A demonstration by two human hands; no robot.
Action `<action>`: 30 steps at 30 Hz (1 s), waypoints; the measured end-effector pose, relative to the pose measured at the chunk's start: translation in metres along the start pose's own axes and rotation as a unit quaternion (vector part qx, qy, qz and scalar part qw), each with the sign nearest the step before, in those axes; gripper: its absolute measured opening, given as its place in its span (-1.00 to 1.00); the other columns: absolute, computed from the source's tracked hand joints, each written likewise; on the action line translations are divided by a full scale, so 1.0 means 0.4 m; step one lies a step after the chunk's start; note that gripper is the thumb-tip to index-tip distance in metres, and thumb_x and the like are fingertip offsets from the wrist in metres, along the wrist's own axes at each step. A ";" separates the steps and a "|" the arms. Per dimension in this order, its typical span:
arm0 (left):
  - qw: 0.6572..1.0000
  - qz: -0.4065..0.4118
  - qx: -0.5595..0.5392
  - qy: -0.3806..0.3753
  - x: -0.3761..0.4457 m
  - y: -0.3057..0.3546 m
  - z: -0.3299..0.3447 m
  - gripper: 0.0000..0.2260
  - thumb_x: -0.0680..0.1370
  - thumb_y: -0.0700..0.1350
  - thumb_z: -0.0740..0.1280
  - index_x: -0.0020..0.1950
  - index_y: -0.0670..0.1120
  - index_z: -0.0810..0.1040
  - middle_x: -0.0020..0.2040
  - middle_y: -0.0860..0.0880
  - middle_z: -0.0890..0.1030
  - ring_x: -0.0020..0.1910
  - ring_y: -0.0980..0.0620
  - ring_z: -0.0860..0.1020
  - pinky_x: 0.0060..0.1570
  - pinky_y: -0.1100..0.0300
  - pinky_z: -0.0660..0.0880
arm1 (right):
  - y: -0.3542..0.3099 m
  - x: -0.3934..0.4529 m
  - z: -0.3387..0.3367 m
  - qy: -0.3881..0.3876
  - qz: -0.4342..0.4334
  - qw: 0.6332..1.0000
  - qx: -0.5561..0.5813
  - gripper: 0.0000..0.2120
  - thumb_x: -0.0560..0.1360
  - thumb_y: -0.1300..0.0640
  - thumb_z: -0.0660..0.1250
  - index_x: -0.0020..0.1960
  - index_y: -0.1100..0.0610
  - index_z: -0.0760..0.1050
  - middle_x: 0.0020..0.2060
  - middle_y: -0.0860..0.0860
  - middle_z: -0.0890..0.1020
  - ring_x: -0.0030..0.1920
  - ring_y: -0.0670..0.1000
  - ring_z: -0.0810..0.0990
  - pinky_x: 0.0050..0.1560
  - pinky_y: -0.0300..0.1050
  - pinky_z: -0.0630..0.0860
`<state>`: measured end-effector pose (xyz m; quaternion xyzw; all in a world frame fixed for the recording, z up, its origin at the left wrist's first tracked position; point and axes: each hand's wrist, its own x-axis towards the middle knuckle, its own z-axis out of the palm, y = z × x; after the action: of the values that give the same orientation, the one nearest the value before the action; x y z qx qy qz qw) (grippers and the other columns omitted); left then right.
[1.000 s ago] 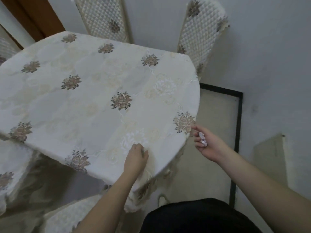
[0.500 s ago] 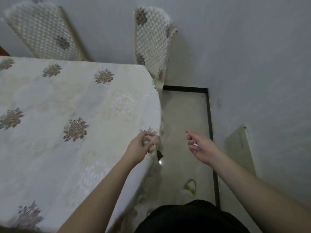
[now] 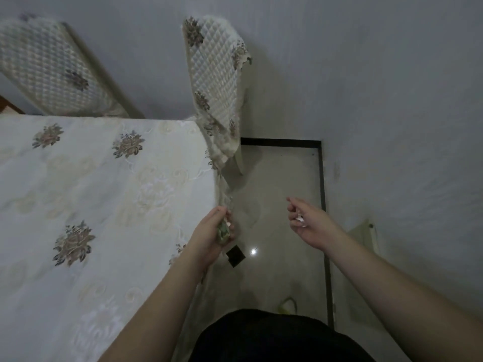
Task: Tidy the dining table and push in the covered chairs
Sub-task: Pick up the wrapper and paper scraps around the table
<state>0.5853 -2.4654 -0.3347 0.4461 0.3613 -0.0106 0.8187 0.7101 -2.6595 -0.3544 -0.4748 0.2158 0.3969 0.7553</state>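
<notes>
A cream tablecloth (image 3: 104,194) with brown flower motifs covers the dining table on the left. My left hand (image 3: 210,235) pinches the cloth's hanging right edge just off the table side. My right hand (image 3: 307,222) hovers over the floor to the right, fingers curled round a small white scrap. Two chairs in quilted cream covers stand at the table's far side: one (image 3: 217,82) at the far right corner against the wall, another (image 3: 52,69) at the far left.
A grey wall runs along the right. The tiled floor (image 3: 282,184) has a dark border strip. A small dark square (image 3: 235,255) and a bright light reflection lie on the floor below my left hand. A yellowish item (image 3: 286,307) lies near my body.
The view has swung right along the table. My left hand moved from the tabletop to the right edge and took hold of the hanging cloth. My right hand drew away from the cloth.
</notes>
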 end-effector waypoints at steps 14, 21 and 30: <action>0.993 -0.012 -0.117 -0.010 0.338 0.171 0.051 -0.85 0.52 -0.06 0.28 -0.23 -0.07 0.43 -0.24 -0.03 0.46 -0.37 0.05 0.38 -0.56 0.28 0.17 | -0.212 0.274 0.133 -0.032 0.046 0.998 0.039 -0.68 0.51 0.01 0.32 -0.36 0.05 0.33 -0.50 -0.07 0.33 -0.56 -0.15 0.31 -0.67 -0.31 0.17; 0.992 -0.049 -0.109 -0.038 0.536 0.274 0.104 -0.91 0.41 -0.06 0.36 -0.20 -0.05 0.49 -0.26 -0.02 0.42 -0.42 0.07 0.39 -0.57 0.28 0.18 | -0.319 0.424 0.184 -0.004 0.046 0.998 0.044 -0.64 0.53 0.05 0.26 -0.40 0.05 0.27 -0.51 -0.06 0.33 -0.56 -0.13 0.31 -0.65 -0.30 0.15; 0.990 -0.076 -0.107 -0.045 0.719 0.320 0.185 -0.88 0.47 -0.04 0.30 -0.22 -0.05 0.48 -0.27 -0.01 0.42 -0.43 0.08 0.39 -0.57 0.29 0.21 | -0.353 0.603 0.132 0.021 0.070 0.993 0.091 -0.68 0.56 0.05 0.19 -0.36 0.05 0.31 -0.46 -0.04 0.35 -0.55 -0.12 0.32 -0.67 -0.28 0.17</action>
<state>0.8843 -2.3551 -0.3899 0.3262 0.3558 -0.0537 0.8742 0.9637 -2.5505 -0.4230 -0.3960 0.2993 0.4172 0.7613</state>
